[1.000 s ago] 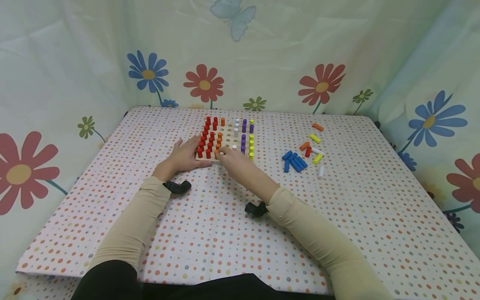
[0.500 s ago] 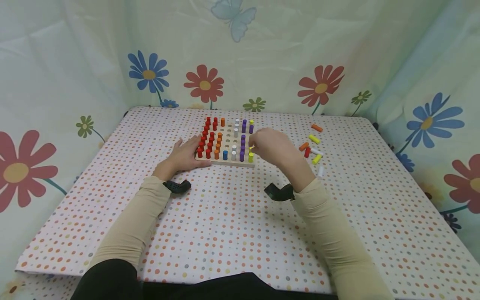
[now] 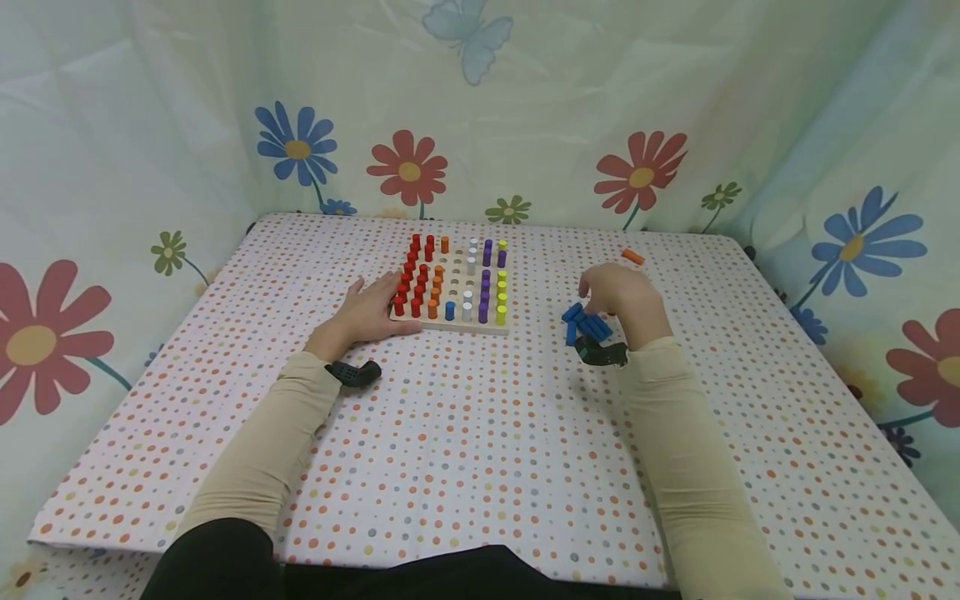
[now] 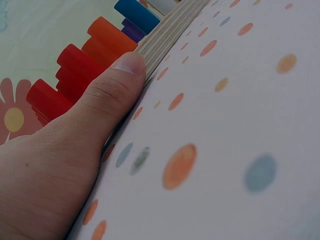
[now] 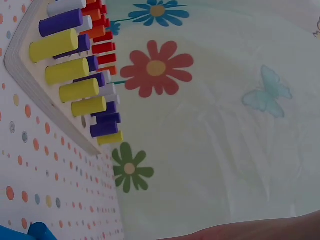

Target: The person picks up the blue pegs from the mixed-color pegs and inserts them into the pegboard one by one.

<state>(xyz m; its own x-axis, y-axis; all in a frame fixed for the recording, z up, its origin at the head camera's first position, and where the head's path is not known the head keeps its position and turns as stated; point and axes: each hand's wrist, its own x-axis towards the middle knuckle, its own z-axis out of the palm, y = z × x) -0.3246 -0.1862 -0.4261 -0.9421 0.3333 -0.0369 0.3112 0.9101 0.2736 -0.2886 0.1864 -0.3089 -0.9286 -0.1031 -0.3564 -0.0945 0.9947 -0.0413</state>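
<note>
A wooden pegboard (image 3: 457,326) holds upright red, orange, white, purple and yellow pegs, with one blue peg (image 3: 450,311) in its front row. My left hand (image 3: 369,312) lies at the board's near left corner, fingers spread along the left side. In the left wrist view, its thumb (image 4: 112,87) presses against the layered front edge. My right hand (image 3: 618,296) hangs over a heap of loose blue pegs (image 3: 592,326), fingers pointing down, thumb and forefinger apart. The right wrist view shows the board's yellow pegs (image 5: 67,71), but the right fingers are out of sight there.
An orange peg (image 3: 632,256) lies on the dotted tablecloth (image 3: 465,433) behind the right hand, which hides other loose pegs. Uncovered holes show in the board's middle columns. A flowered curtain (image 3: 525,100) stands behind the table.
My right hand has travelled from the board's front row rightward to the loose blue pegs. A blue peg, earlier hidden under that hand, now shows standing in the front row. My left hand stays put.
</note>
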